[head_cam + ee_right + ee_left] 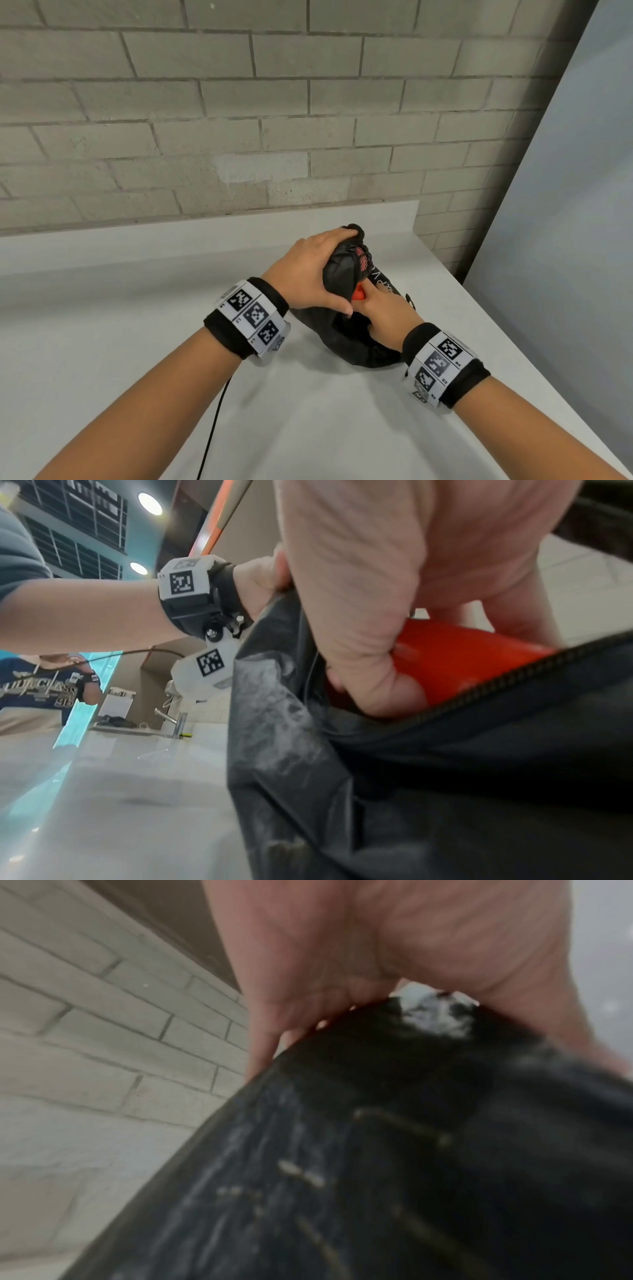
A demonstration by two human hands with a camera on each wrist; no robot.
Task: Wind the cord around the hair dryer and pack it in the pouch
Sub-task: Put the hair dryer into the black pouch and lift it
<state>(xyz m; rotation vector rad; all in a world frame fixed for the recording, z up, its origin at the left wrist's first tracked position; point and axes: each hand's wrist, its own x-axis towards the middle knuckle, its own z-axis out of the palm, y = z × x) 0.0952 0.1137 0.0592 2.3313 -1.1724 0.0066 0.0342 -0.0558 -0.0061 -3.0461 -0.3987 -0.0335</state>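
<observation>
A black fabric pouch [346,332] lies on the white counter [137,308] near its right end. My left hand [308,270] grips the raised upper flap of the pouch [377,1150] from the left. My right hand [380,315] reaches into the pouch mouth and grips the orange-red hair dryer [359,293], of which only a small part shows. In the right wrist view its fingers [359,656] curl round the orange-red hair dryer [455,656] behind the pouch's zip edge [496,685]. The cord is hidden inside the pouch.
A grey brick wall [239,120] rises behind the counter. The counter's right edge [513,329] runs diagonally close to the pouch. A thin black cable [212,431] hangs below my left wrist. Another person [37,691] stands far off in the right wrist view.
</observation>
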